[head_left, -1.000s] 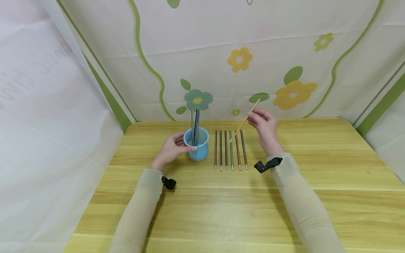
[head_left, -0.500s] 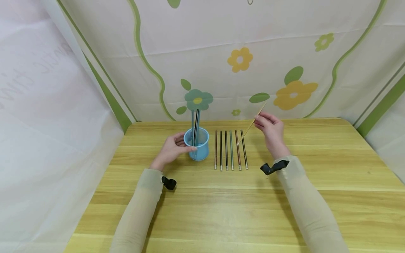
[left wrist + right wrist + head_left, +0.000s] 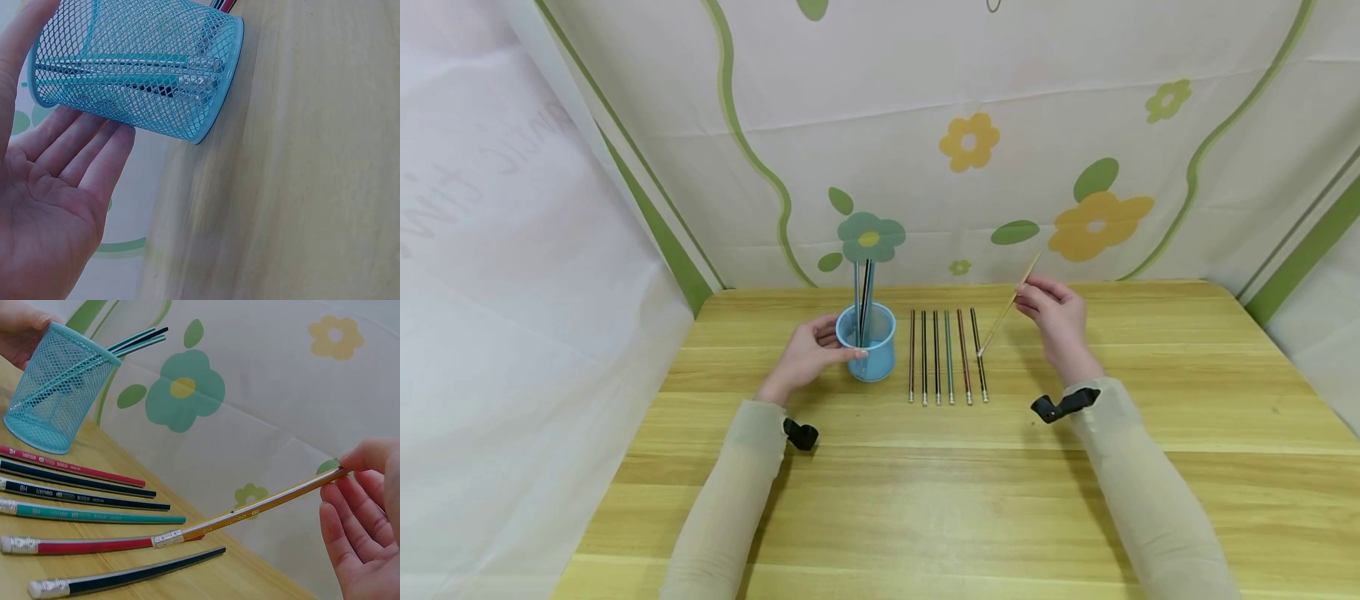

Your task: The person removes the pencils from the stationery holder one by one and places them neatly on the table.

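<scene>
My left hand (image 3: 801, 357) holds a light blue mesh pen cup (image 3: 880, 364), thumb at its rim and fingers at its far side. The cup stands upright on the table. Blue and black pencils (image 3: 864, 292) lean inside it, eraser ends down in the left wrist view. Between thumb and fingertips, my right hand (image 3: 1060, 323) pinches a yellow pencil (image 3: 256, 509) near its upper end. It slants above the rightmost black pencil (image 3: 982, 375), eraser end lowest; whether they touch I cannot tell.
Right of the cup, several pencils lie side by side, erasers towards me, among them a teal pencil (image 3: 949, 358) and a red pencil (image 3: 964, 358). The wooden table (image 3: 910, 508) meets a flower-printed cloth (image 3: 910, 75) at its back edge.
My right hand has moved right and slightly towards me with the yellow pencil, whose lower end has passed from over the teal pencil to the rightmost black one. The left hand stays on the cup.
</scene>
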Demonstrator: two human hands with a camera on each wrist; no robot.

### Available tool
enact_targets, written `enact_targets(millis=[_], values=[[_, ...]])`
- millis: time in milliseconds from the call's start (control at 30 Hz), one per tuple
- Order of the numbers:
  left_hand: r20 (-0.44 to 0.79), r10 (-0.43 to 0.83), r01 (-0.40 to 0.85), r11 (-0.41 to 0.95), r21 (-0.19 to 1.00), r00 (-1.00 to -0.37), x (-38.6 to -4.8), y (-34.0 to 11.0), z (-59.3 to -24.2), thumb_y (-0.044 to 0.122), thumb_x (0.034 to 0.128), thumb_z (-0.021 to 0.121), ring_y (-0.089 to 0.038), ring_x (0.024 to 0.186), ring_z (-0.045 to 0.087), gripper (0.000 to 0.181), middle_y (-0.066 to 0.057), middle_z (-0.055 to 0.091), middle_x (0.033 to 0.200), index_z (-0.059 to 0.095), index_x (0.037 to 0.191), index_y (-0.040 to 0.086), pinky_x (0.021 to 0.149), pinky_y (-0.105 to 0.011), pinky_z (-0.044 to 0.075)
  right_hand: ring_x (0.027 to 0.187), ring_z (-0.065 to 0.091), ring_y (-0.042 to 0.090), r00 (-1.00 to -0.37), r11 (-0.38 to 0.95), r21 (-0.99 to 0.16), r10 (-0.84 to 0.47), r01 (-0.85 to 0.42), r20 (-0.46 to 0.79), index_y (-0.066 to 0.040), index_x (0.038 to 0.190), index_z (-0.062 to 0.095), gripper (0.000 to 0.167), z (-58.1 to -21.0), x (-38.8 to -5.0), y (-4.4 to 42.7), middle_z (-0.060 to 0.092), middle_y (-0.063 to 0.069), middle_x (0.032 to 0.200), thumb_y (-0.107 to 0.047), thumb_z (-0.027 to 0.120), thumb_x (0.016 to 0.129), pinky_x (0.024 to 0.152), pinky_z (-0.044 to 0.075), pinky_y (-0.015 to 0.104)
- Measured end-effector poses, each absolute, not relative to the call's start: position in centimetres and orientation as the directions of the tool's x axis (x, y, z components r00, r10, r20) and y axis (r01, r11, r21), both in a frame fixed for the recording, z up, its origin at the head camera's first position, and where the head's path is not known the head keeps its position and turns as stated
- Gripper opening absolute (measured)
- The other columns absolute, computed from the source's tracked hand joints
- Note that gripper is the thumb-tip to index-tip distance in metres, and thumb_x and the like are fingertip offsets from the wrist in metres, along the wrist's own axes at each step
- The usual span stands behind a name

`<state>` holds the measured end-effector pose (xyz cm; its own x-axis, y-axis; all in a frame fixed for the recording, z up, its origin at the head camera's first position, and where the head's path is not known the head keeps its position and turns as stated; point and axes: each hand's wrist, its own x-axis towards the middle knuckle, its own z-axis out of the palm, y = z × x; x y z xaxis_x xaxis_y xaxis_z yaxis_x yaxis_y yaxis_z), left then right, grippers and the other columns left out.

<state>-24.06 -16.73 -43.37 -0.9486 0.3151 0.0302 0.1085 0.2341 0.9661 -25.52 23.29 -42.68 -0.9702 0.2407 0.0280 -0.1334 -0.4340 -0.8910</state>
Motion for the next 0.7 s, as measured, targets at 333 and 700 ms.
enact_targets(millis=[333, 700], values=[[0.034, 0.316, 0.111, 0.231, 0.967, -0.948, -24.1, -16.7, -43.4, 0.022, 0.0804, 0.090, -0.024, 0.120, 0.062, 0.073, -0.009, 0.064, 0.132, 0.055, 0.142, 0.005, 0.101, -0.033, 0.051, 0.078, 0.073, 0.019, -0.974, -0.355, -0.930, 0.227, -0.091, 0.009, 0.003, 0.106, 0.073, 0.019, -43.1, -25.2, 24.3, 0.074, 0.009, 0.091, 0.000, 0.079, 0.088, 0.075, 0.062, 0.028], [0.041, 0.316, 0.119, 0.232, 0.965, -0.948, -24.2, -16.8, -43.5, 0.023, 0.0800, 0.091, -0.023, 0.119, 0.062, 0.072, -0.008, 0.064, 0.131, 0.057, 0.141, 0.006, 0.101, -0.033, 0.051, 0.080, 0.074, 0.019, -0.992, -0.147, -0.988, 0.105, 0.047, -0.063, -0.005, 0.104, 0.076, 0.012, -43.2, -25.0, 25.0, 0.075, 0.003, 0.090, -0.005, 0.076, 0.092, 0.078, 0.062, 0.032]])
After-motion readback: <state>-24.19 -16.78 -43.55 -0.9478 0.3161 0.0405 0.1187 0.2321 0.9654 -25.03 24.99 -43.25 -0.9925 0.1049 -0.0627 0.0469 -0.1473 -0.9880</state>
